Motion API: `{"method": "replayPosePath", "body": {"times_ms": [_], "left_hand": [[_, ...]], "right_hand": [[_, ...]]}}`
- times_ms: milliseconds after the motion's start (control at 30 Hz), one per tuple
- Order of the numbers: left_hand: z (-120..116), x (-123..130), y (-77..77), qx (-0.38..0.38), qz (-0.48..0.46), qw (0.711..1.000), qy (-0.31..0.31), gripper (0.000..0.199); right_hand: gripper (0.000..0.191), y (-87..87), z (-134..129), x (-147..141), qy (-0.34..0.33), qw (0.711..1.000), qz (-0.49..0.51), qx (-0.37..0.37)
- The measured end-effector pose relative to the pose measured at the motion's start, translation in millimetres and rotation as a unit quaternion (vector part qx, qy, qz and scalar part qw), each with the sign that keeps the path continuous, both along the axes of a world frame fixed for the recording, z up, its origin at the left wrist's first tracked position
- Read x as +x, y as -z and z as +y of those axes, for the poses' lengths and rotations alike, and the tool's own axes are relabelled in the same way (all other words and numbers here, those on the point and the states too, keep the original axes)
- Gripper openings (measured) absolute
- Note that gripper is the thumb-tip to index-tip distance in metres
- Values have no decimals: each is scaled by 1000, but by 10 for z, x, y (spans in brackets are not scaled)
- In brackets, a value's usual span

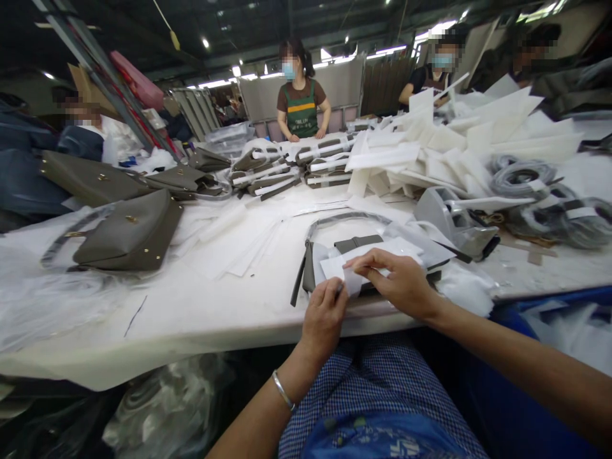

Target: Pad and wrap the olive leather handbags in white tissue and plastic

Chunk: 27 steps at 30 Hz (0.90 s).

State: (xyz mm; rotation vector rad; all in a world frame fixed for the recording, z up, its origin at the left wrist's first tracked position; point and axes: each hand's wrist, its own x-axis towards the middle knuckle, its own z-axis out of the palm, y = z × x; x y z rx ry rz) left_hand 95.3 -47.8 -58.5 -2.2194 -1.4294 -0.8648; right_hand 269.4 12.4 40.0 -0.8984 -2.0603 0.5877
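In the head view, a small dark bag lies on the desk, close to its front edge. The left hand pinches a thin white wrap with its fingers. The fingers of the right hand look pinched on it too, over the bag.

The wrap looks thin, so it could rip if the hands pulled it two ways. A hard tug could make the bag slip over the edge, since it sits so near. The big heap of white sheets looks messy, so a bump could make some slide down.

There are two hands and one bag under them. At least three more dark bags lie on the left. At least two clear-wrapped bundles sit on the right. At least four other people can be seen, one in a green apron. The sheets are too mixed up to count.
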Motion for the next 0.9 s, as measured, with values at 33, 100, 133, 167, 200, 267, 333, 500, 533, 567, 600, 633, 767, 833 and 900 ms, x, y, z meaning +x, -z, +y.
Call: {"method": "replayPosePath", "body": {"times_ms": [33, 100, 133, 167, 200, 267, 333, 500, 533, 567, 600, 633, 767, 833, 900], "left_hand": [[1, -11, -4, 10, -8, 1000, 8, 25], [4, -37, -12, 30, -23, 999, 23, 22], [6, -49, -15, 36, -29, 998, 29, 23], [8, -58, -17, 40, -33, 998, 35, 23], [10, -65, -18, 41, -36, 998, 40, 23], [14, -72, -23, 40, -42, 997, 47, 21], [18, -70, -34, 37, -48, 997, 50, 19], [40, -64, -87, 24, -37, 998, 36, 15], [45, -65, -101, 18, -27, 999, 34, 15], [51, -67, -116, 12, -15, 999, 33, 15], [55, -69, -132, 7, -4, 999, 31, 15], [59, -70, -148, 2, 8, 1000, 30, 16], [68, -52, -210, -17, 59, 998, 16, 40], [68, -27, -230, -28, 90, 996, -4, 48], [68, 0, -240, -41, 108, 993, -30, 49]], "right_hand": [[10, 2, 97, -57, 9, 1000, -13, 4], [9, 38, 279, -165, 28, 999, -42, 9], [8, 70, 359, -212, 38, 997, -61, 11], [7, 110, 432, -253, 47, 995, -84, 12], [7, 153, 495, -285, 56, 993, -108, 11], [5, 235, 597, -327, 65, 986, -156, 6], [4, 293, 667, -344, 57, 980, -191, -5], [5, 293, 746, -373, 22, 975, -217, -36], [4, 281, 755, -383, 14, 975, -220, -37], [4, 272, 765, -393, 9, 974, -224, -36], [4, 266, 779, -402, 6, 973, -228, -34], [4, 264, 798, -410, 4, 972, -233, -31], [6, 289, 901, -428, -13, 968, -250, -7], [9, 311, 938, -438, -19, 968, -250, 4], [10, 330, 946, -451, -12, 970, -241, 10]]}}
